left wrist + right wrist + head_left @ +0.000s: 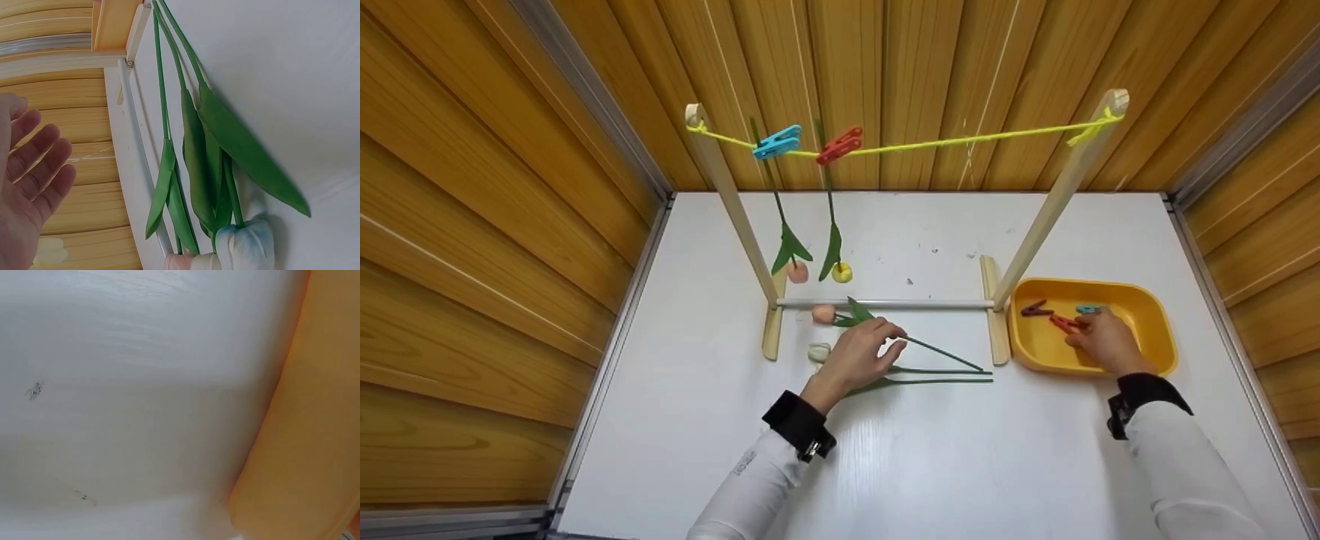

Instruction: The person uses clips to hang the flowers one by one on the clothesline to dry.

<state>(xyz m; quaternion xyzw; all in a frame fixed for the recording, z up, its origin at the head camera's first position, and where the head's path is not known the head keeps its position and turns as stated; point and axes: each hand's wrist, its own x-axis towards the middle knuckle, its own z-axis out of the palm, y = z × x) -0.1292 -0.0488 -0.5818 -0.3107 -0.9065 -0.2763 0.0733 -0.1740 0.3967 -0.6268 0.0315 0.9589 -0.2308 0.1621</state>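
My left hand hovers over artificial tulips on the white table, its fingers loosely bent and holding nothing. Below it lie a pink tulip, a whitish tulip and a blue-and-white tulip, their green stems pointing right. Inside the yellow tub, my right hand pinches a red clothespin between thumb and fingers. A dark red clothespin and a blue clothespin lie close by. The right wrist view catches only the tub's outer wall and tabletop.
A wooden stand with two posts carries a yellow string. On it, a blue clothespin and a red clothespin hold a pink tulip and a yellow tulip upside down. A white rod joins the bases.
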